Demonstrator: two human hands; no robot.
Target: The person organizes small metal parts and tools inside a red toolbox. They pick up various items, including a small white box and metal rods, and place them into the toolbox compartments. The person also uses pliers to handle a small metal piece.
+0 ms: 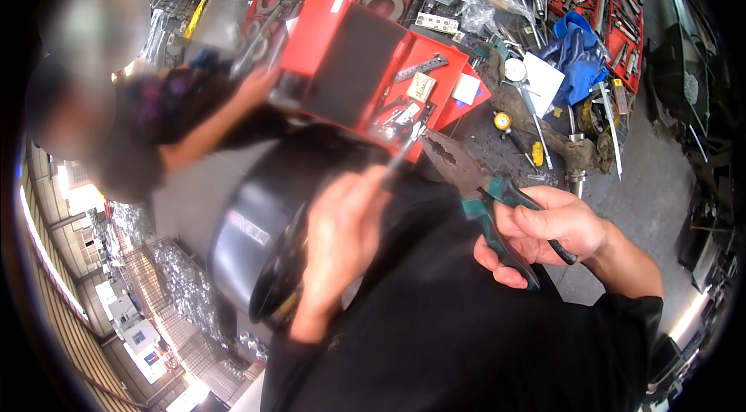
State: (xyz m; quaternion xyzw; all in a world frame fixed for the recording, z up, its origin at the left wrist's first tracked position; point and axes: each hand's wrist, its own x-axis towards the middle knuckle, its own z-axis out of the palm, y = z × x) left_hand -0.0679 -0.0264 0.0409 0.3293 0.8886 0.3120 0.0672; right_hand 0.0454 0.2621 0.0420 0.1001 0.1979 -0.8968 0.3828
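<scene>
My right hand [544,229] grips a pair of pliers [465,179] with green and black handles. The jaws point up and to the left, slightly parted, with nothing visible between them. My left hand [346,218] is smeared by motion; a thin, shiny metal piece [404,152] sticks out from its fingertips, just left of the plier jaws. What kind of piece it is, I cannot make out. Beyond both hands lies an opened red case [373,105] with small metal parts and a beige box [421,87] in its tray.
A co-worker's hand [256,90] reaches in from the left. A dark, shiny rounded object [245,245] stands beside my left forearm. Dial gauges [503,121], a blue cloth [573,51], clear plastic wrap [482,8] and red tool trays [622,39] crowd the bench.
</scene>
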